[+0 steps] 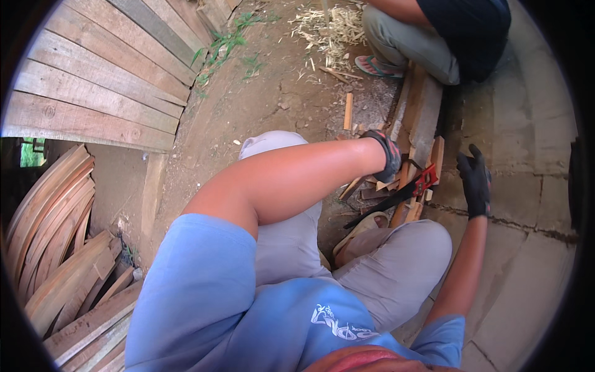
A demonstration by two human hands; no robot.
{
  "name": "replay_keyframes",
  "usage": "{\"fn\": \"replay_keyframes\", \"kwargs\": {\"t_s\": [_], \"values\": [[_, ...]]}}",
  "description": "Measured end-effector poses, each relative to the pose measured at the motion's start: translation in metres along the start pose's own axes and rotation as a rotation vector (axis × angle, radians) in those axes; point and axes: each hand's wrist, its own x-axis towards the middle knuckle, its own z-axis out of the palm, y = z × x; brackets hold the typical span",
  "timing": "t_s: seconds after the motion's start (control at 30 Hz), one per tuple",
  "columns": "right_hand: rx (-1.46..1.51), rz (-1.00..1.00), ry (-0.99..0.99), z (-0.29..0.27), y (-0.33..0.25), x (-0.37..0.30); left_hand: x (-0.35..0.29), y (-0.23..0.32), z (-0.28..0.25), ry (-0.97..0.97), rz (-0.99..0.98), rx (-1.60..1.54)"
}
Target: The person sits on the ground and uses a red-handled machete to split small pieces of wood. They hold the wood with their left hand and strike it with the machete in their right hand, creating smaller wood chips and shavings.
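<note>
My left hand (387,156), in a dark glove with reddish patches, reaches across to the wood scraps beside a long beam (423,118). Its fingers are mostly hidden behind the glove's back, so what they hold, if anything, does not show. Just below it lies a handsaw with a red handle (426,180) and a long dark blade (382,206), slanting down over small wood pieces (413,211). To the right of the saw, my right hand (476,183), in a black glove, is raised over the concrete with its fingers apart and nothing in them.
A co-worker (427,37) in grey trousers and sandals squats at the far end of the beam, near pale wood shavings (331,31). Planks (105,68) lie at upper left. Curved boards (56,217) are stacked at left. Cracked concrete (520,198) spreads on the right.
</note>
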Motion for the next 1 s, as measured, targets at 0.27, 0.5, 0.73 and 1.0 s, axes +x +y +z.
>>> {"fn": "replay_keyframes", "kwargs": {"t_s": [0.27,0.5,0.73,1.0], "values": [[-0.495,0.028,-0.056,0.215,0.057,0.145,-0.024,0.054,-0.007,0.04,0.394,-0.174],[-0.445,-0.076,0.144,0.246,0.079,0.121,-0.016,0.031,-0.002,0.127,0.254,-0.372],[-0.412,-0.125,0.231,0.241,0.075,0.118,-0.009,0.033,-0.01,0.101,0.131,-0.462],[-0.381,-0.078,0.248,0.238,0.063,0.124,0.0,0.033,-0.013,0.091,0.141,-0.513]]}}
